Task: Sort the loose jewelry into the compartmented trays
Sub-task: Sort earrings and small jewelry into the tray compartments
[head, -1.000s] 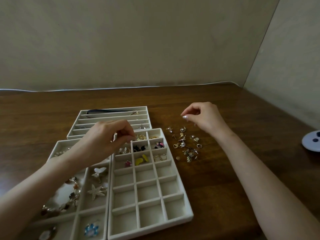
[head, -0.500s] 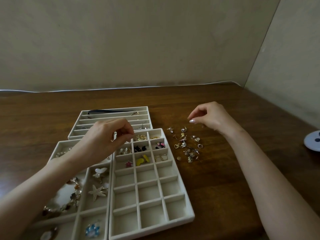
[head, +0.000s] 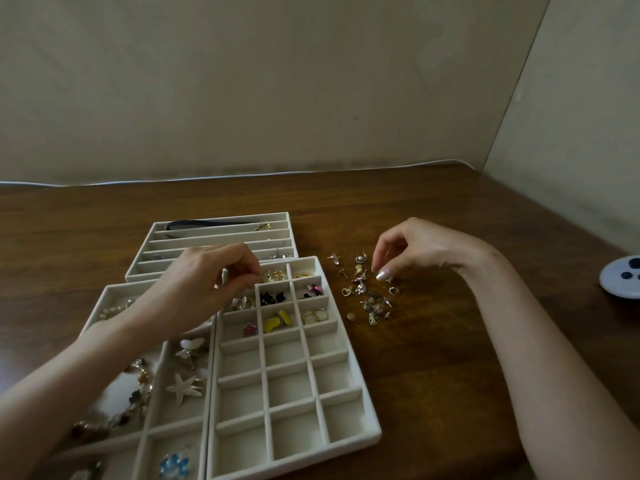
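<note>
Curled fingers are seen on both hands. The left hand (head: 201, 285) is held over the far left corner of the small-celled tray (head: 367, 441), thumb and fingertips drawn together (whether a piece is pinched there cannot be told). The right hand (head: 426, 251) is lowered to the far edge of the loose jewelry (head: 372, 299), thumb and forefinger tips brought close; nothing can be made out between them.

A dark wooden table (head: 450, 358) is set against pale walls. Three cream trays are laid on it. A long-slotted tray (head: 221, 216) is farthest, and a wide-celled tray (head: 104, 296) is placed just left of the small-celled one.

A white round object (head: 620, 278) is cut off by the right edge of the view. A beaded bracelet (head: 131, 403) and a starfish brooch (head: 183, 388) are kept in the wide-celled tray. Yellow pieces (head: 277, 322) are lodged in the small-celled tray's third row. The loose jewelry is scattered on bare wood just right of that tray.
</note>
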Demonstrator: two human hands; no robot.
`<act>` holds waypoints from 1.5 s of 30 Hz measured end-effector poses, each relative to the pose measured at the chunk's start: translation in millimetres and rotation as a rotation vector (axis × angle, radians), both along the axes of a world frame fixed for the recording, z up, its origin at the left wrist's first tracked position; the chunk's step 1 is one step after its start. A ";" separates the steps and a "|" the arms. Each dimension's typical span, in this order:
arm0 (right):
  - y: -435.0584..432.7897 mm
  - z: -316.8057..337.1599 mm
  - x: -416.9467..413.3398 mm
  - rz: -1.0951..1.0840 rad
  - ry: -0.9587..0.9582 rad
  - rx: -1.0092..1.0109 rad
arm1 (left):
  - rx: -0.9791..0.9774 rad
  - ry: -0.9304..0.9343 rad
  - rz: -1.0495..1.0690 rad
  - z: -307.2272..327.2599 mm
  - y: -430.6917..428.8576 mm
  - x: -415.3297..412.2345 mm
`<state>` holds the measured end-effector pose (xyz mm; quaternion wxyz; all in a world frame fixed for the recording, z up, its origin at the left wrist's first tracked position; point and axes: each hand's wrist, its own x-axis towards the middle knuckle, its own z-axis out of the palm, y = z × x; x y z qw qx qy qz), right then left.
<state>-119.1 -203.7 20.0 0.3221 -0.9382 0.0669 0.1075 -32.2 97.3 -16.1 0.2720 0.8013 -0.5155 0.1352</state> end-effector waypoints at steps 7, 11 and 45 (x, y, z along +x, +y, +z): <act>2.9 1.8 -3.3 0.048 0.097 -0.052 | 0.000 0.003 -0.023 1.1 0.2 -1.2; -1.2 0.5 -0.9 -0.088 -0.116 -0.082 | 0.006 0.008 -0.020 0.2 0.2 -1.3; 32.2 -18.2 14.4 0.000 -0.133 -0.275 | 0.042 0.313 -0.034 17.0 -72.7 -11.4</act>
